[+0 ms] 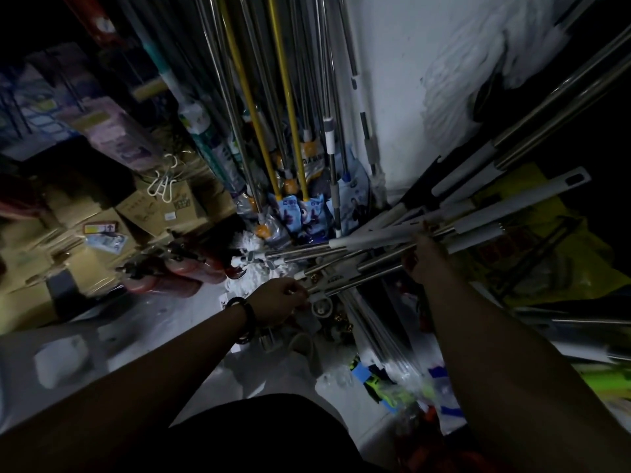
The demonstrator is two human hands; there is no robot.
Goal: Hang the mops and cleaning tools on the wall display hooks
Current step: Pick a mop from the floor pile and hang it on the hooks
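Note:
A bundle of steel mop poles point(368, 257) with grey and white grips lies slanted across the middle, running up to the right. My left hand point(278, 300) grips the lower end of the bundle, near a round white fitting point(321, 306). Higher up, my right hand point(423, 256) is closed around the same poles. Behind them, several mops with yellow point(288, 107) and steel handles hang upright against the wall, their packaged blue heads point(300, 213) low down. A white string mop head point(478, 56) hangs on the wall at the upper right.
Cardboard boxes point(150, 206) are stacked at the left with white hangers point(164, 186) on top. Red cylinders point(170, 278) lie on the floor beside them. A yellow bag point(546, 261) sits at the right. Packaged goods point(392, 380) clutter the floor in front of me.

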